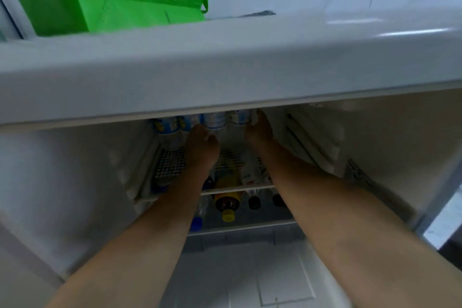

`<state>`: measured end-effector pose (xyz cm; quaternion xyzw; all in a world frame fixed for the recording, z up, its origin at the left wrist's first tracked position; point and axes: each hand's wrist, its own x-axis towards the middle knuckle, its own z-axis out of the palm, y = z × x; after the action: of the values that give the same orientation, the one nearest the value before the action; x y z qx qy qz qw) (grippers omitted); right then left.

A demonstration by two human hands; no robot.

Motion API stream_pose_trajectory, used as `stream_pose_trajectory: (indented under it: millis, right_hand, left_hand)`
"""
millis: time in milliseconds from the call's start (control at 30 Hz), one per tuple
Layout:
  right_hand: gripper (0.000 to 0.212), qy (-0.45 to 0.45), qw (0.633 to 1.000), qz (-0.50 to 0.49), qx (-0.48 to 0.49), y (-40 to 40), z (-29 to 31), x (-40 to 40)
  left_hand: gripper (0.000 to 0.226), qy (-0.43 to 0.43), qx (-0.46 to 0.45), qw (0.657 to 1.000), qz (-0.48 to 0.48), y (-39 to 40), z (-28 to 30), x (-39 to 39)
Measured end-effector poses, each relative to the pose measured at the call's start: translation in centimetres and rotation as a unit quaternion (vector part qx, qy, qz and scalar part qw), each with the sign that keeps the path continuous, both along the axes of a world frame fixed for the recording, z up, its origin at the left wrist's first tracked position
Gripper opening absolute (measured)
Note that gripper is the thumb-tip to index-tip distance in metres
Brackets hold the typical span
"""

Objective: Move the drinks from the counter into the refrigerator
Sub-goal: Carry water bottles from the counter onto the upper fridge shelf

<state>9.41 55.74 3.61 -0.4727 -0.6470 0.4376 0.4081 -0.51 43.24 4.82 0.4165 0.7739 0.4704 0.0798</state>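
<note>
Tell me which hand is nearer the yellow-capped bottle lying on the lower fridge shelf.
Left. The left hand is just above and left of the yellow-capped bottle; the right hand sits farther up and to the right.

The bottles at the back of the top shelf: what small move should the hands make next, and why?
Probably draw both hands back out. The left hand and right hand rest against bottles already upright in a row on the top shelf, so placing looks done.
</note>
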Motion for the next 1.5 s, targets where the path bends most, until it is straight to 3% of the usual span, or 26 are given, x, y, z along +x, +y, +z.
stream_pose_trajectory:
  millis: [67, 200, 433, 600, 700, 833, 1000, 1167, 1300, 1500]
  right_hand:
    - [0.067, -0.01, 0.999, 0.036, -0.002, 0.7, -0.3, -0.4]
    - [0.058, 0.016, 1.0, 0.015, -0.006, 0.4, -0.8, -1.2]
    - [0.059, -0.063, 0.997, 0.044, -0.015, -0.7, 0.5, -0.6]
    - [0.066, -0.044, 0.998, 0.022, -0.039, -2.7, 0.8, 2.0]
    - [0.057, -0.028, 0.999, -0.015, -0.025, -4.6, 0.3, 4.3]
    - [0.024, -0.01, 0.998, -0.056, 0.024, -7.7, -0.8, 6.5]
    - [0.022, 0.107, 0.988, -0.102, 0.044, -14.6, -2.1, 9.5]
    - [0.018, 0.139, 0.982, -0.124, 0.038, -23.9, -4.2, 16.6]
    - [0.027, 0.178, 0.968, -0.176, 0.001, -34.2, -7.0, 25.0]
    - [0.011, 0.15, 0.914, -0.371, -0.068, -49.2, -12.1, 38.6]
  left_hand:
    - [0.045, 0.013, -0.044, 0.999, -0.015, 0.3, -0.2, -0.3]
    - [0.045, -0.026, -0.009, 0.999, -0.024, 0.0, -1.1, -0.5]
    - [0.048, -0.036, -0.017, 0.999, -0.012, -0.6, -2.6, -0.5]
    - [0.041, -0.058, 0.045, 0.997, 0.026, -1.3, -2.7, 0.3]
    - [0.035, -0.059, 0.082, 0.994, 0.043, -1.4, -2.6, 1.5]
    - [0.028, -0.096, 0.162, 0.982, 0.016, -2.5, -2.4, 4.0]
    - [0.022, -0.16, 0.208, 0.964, -0.047, -6.4, -2.6, 8.0]
    - [0.018, -0.181, 0.264, 0.938, -0.136, -12.6, -4.1, 14.1]
    - [0.023, -0.181, 0.219, 0.927, -0.244, -19.1, -8.2, 20.6]
    - [0.018, -0.242, 0.109, 0.886, -0.38, -28.6, -14.7, 31.8]
